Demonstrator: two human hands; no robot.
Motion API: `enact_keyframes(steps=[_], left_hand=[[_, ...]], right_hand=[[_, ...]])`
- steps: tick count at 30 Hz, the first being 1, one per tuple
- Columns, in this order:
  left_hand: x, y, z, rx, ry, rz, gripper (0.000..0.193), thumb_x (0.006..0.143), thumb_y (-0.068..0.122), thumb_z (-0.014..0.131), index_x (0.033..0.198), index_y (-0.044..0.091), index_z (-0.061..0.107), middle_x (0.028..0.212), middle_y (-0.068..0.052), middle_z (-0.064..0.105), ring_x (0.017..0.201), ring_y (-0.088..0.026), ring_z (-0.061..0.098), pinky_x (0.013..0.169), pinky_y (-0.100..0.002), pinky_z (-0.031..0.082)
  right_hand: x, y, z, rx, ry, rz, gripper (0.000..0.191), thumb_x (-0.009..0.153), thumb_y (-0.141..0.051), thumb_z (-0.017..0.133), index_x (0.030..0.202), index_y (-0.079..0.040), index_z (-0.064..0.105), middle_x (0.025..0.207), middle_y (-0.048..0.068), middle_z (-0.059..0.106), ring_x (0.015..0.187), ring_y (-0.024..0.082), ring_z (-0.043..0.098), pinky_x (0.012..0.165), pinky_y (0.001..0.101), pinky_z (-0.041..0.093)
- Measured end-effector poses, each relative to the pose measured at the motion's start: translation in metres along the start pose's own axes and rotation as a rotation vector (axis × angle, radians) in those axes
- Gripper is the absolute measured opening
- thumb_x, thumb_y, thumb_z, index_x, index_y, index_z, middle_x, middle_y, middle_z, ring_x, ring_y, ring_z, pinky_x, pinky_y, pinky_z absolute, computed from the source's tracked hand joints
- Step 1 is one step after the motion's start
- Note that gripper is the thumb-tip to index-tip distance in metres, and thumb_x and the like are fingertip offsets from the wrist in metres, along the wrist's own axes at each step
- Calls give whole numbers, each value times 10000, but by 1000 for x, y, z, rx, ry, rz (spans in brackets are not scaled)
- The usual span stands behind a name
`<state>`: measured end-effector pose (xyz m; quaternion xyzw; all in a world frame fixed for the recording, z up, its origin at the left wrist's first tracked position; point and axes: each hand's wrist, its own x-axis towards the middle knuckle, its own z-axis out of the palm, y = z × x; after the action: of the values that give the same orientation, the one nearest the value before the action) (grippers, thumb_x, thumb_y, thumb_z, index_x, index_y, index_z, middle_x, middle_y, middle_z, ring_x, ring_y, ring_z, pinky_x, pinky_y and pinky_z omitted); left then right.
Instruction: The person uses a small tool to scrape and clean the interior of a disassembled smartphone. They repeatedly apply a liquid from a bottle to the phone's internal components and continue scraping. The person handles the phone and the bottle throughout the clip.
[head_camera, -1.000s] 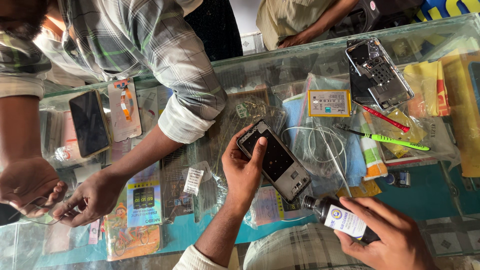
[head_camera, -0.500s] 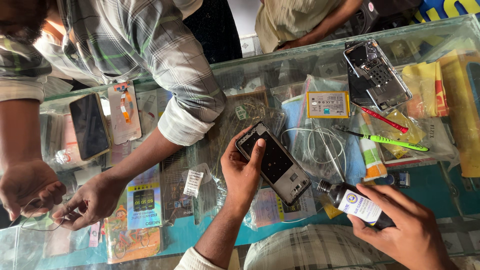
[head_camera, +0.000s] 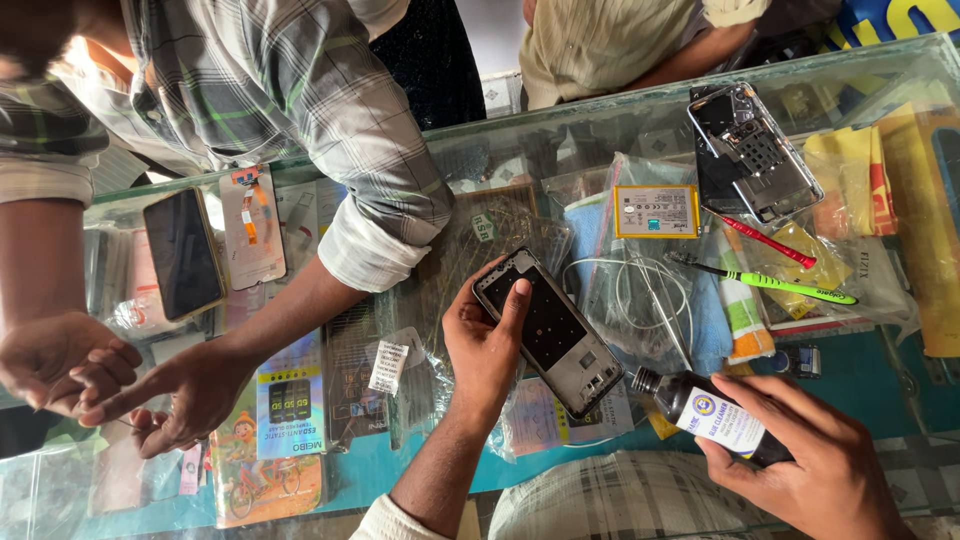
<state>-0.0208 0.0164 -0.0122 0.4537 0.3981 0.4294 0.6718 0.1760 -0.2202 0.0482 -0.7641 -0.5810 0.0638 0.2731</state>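
My left hand (head_camera: 485, 345) grips an opened phone body (head_camera: 550, 330) by its left end, thumb laid across the dark inner frame, just above the glass counter (head_camera: 850, 375). My right hand (head_camera: 815, 465) holds a small dark bottle (head_camera: 705, 412) with a white label, tilted so its open neck points toward the phone's lower corner, a little short of it. A white cable (head_camera: 640, 290) lies coiled behind the phone.
Another person in a checked shirt leans over the counter at left; their hands (head_camera: 120, 385) meet near its edge. A phone back frame (head_camera: 755, 150), a yellow-edged battery (head_camera: 657, 210), a red tool (head_camera: 765, 240), a green tool (head_camera: 780, 287) and a dark phone (head_camera: 183, 253) lie about.
My right hand has brought the bottle to the right and up, tilting its neck toward the phone's lower corner. My left hand and the phone have stayed put.
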Motion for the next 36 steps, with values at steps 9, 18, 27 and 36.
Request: enact_keyframes(steps=[9,18,27,36], left_hand=[[0,-1,-1,8,1,15,433,938,202,749,1285,-32,639,1061,-116,758,960,-140,735,850,-296,627],[0,5,0,10,1,-4,411,931,207,756,1248,-39,665,1042,-109,763,930,-135,733,826,-293,621],[-1,15,-3,-38,-164,-258,204,914,111,747,1052,-39,727,875,-82,771,752,-122,710,697,-286,581],[-1,18,-3,5,-168,-304,150,905,114,734,989,-10,726,832,-96,769,710,-126,719,672,-295,588]], right_hand=[[-4,2,1,-24,-9,24,648,614,-234,897,1219,-73,729,1133,82,736,931,219,761,774,334,607],[-2,1,0,-13,12,6,650,616,-232,891,1224,-72,726,1150,82,736,947,218,759,782,333,607],[1,13,-15,32,1,-221,648,629,-272,902,1210,-54,715,1138,76,729,987,204,744,855,325,603],[-5,20,-16,85,-138,-230,697,641,-260,906,1276,-59,700,1112,71,742,1002,207,748,902,354,598]])
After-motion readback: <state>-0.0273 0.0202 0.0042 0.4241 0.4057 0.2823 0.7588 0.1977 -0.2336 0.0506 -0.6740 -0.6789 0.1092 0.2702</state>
